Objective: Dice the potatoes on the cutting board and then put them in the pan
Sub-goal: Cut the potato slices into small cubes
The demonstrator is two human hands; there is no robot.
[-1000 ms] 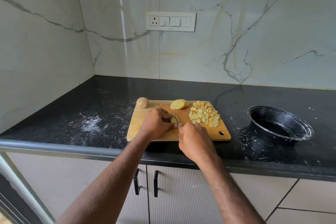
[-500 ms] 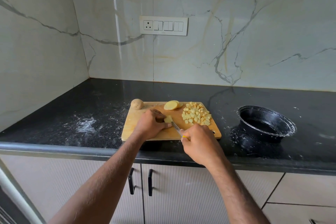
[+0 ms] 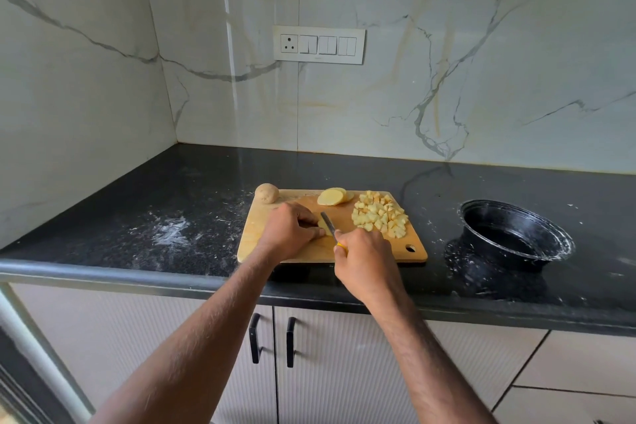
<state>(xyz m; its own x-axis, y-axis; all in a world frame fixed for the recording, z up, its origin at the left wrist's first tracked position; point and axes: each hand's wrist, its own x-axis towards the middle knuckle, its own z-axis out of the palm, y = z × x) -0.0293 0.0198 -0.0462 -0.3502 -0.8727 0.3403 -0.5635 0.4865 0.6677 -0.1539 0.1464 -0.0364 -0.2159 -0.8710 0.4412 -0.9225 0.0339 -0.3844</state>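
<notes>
Black counter, dicing underway: left hand (image 3: 290, 229) pins a potato piece (image 3: 322, 224), right hand (image 3: 366, 260) grips the knife (image 3: 328, 224). Next cut needs fingertips kept clear.

My cutting board (image 3: 275, 217) is pale, smooth wood, and the desk (image 3: 172, 203) under it is dark speckled stone, glossy but dusted with white powder. The wall (image 3: 447, 62) is polished veined marble; my pan (image 3: 516, 237) looks matt black.

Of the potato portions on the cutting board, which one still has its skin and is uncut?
The whole potato at the board's far left corner: brown-skinned and round. The halved potato shows pale cut flesh, and the diced pile is small cubes.
</notes>
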